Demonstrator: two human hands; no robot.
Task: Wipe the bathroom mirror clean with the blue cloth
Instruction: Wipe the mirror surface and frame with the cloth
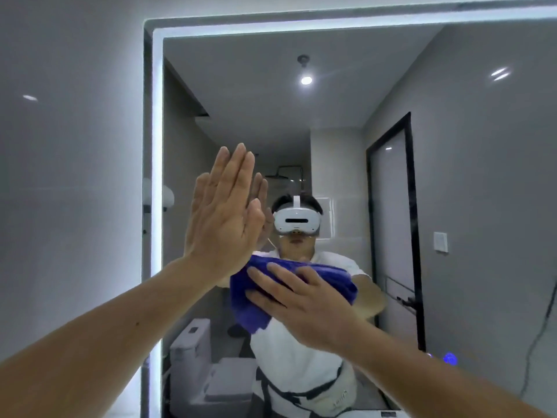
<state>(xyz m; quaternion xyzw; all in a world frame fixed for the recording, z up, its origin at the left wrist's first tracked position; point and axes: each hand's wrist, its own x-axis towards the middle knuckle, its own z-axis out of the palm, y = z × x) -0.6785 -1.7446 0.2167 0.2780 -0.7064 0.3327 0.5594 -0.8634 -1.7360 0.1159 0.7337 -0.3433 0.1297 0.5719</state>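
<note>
A big, bright-edged bathroom mirror (pixel 470 182) hung on the grey wall (pixel 75 176). The left hand (pixel 223 218) lay flat on its glass, holding nothing. The right hand (pixel 304 306) pressed the soft blue cloth (pixel 250 309) there with flat fingers.

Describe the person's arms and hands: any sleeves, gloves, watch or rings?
The left forearm and right forearm are bare. The left hand and right hand are ungloved; no watch or ring shows. The mirror reflects a white short-sleeved top.

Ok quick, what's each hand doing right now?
Left hand: open, fingers straight, flat against the big light-framed bathroom mirror.
Right hand: open, spread fingers pressing the crumpled blue fabric cloth on the glass.
</note>
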